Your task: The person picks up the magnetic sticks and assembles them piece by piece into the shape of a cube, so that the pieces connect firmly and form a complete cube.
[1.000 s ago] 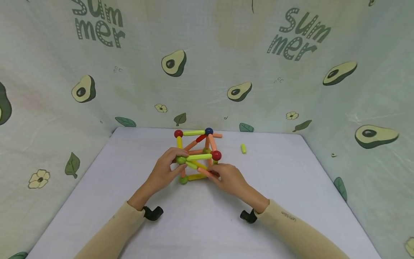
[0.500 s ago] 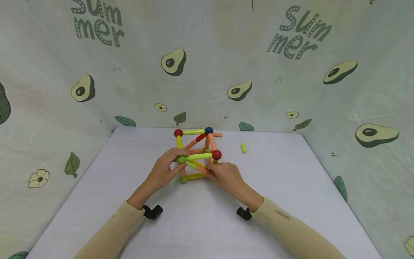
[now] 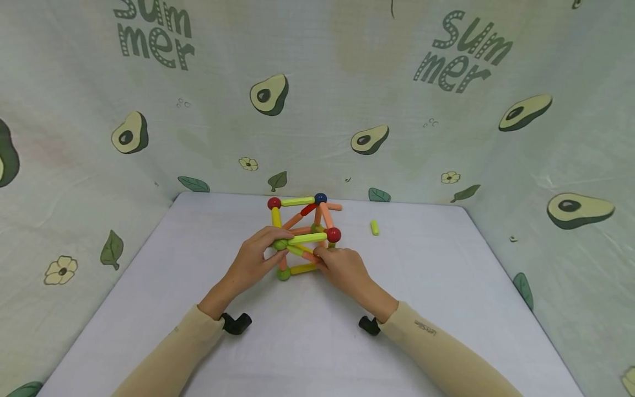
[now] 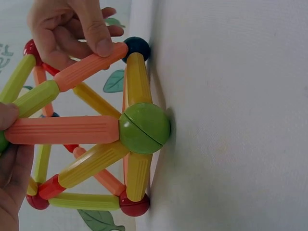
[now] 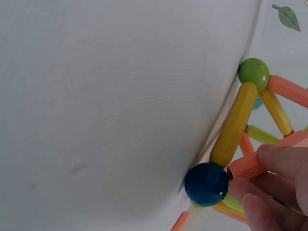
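A cube-like frame of magnetic rods and balls stands on the white table, its front-left bottom corner a green ball (image 4: 145, 128). My left hand (image 3: 254, 260) pinches the green ball (image 3: 281, 244) at the upper front-left corner. With thumb and fingers, my right hand (image 3: 349, 271) pinches an orange rod (image 4: 89, 68) on the front face. Its upper end meets a short lime rod (image 4: 37, 98) slanting down from the left hand. The lower end lies right at a dark blue ball (image 5: 207, 184) at the bottom front-right corner, mostly hidden by the hand in the head view.
A loose lime rod (image 3: 374, 227) lies to the right of the frame. Behind it, another orange rod (image 3: 334, 207) shows beside the upper blue ball (image 3: 321, 199). A printed cloth (image 3: 317, 110) hangs around the back and sides of the table (image 3: 421, 264).
My right hand has shifted slightly left, and the orange rod has swung inward from jutting toward the front to line up with the lime rod. The left hand keeps its hold.
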The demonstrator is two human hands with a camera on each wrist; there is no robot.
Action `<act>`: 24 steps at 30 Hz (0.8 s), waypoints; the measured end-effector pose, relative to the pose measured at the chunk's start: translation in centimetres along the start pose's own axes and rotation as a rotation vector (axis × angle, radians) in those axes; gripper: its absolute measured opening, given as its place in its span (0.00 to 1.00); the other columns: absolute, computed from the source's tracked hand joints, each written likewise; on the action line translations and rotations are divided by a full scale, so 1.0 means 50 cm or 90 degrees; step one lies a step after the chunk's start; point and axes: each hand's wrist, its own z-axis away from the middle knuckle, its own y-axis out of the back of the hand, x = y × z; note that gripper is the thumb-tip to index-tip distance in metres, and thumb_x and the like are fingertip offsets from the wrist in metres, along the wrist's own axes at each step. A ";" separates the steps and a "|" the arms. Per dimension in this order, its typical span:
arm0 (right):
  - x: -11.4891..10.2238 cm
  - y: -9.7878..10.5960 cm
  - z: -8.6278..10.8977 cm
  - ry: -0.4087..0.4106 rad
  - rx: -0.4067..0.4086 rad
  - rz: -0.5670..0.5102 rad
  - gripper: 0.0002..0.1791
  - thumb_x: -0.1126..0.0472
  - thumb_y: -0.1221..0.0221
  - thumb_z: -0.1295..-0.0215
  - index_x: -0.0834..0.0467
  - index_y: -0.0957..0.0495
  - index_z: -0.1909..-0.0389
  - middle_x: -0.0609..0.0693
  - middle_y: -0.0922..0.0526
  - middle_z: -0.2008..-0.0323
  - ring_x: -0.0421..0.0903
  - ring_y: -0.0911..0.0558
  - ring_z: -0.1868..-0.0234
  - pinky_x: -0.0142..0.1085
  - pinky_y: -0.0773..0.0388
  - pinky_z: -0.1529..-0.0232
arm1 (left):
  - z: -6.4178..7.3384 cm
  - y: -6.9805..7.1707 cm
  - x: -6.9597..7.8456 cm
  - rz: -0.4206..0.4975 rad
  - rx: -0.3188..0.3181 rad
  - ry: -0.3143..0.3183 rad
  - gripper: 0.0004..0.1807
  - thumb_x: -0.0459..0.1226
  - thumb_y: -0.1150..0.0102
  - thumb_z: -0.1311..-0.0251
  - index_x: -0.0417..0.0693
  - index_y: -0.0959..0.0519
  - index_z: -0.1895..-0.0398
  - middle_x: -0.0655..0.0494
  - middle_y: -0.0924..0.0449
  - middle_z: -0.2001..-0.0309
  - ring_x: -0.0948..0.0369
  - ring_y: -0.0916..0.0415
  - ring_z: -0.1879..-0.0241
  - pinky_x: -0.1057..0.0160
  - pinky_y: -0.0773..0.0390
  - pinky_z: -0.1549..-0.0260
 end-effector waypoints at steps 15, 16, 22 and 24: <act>0.004 -0.012 -0.006 0.025 0.044 0.016 0.14 0.62 0.25 0.36 0.56 0.20 0.55 0.51 0.14 0.75 0.44 0.19 0.81 0.27 0.27 0.79 | -0.004 -0.005 0.006 -0.038 0.017 0.004 0.24 0.30 0.24 0.39 0.52 0.17 0.40 0.59 0.18 0.42 0.61 0.21 0.44 0.56 0.13 0.51; 0.005 -0.012 -0.006 0.026 0.046 0.015 0.14 0.63 0.25 0.36 0.56 0.20 0.55 0.51 0.14 0.75 0.44 0.18 0.81 0.28 0.26 0.78 | -0.005 -0.005 0.006 -0.037 0.017 0.004 0.24 0.30 0.24 0.39 0.52 0.17 0.40 0.59 0.18 0.42 0.61 0.21 0.44 0.56 0.13 0.52; 0.007 -0.012 -0.002 0.028 0.046 -0.001 0.14 0.63 0.25 0.36 0.56 0.18 0.53 0.51 0.12 0.72 0.44 0.17 0.78 0.29 0.22 0.76 | -0.006 -0.005 0.007 -0.039 0.019 0.002 0.24 0.30 0.24 0.39 0.52 0.17 0.40 0.59 0.18 0.42 0.61 0.20 0.44 0.57 0.13 0.51; 0.010 -0.008 0.002 0.025 0.036 -0.027 0.14 0.62 0.26 0.34 0.55 0.17 0.51 0.50 0.11 0.70 0.43 0.18 0.77 0.28 0.23 0.75 | -0.006 -0.006 0.007 -0.038 0.018 0.002 0.24 0.30 0.24 0.39 0.52 0.17 0.40 0.59 0.18 0.42 0.62 0.20 0.45 0.58 0.13 0.51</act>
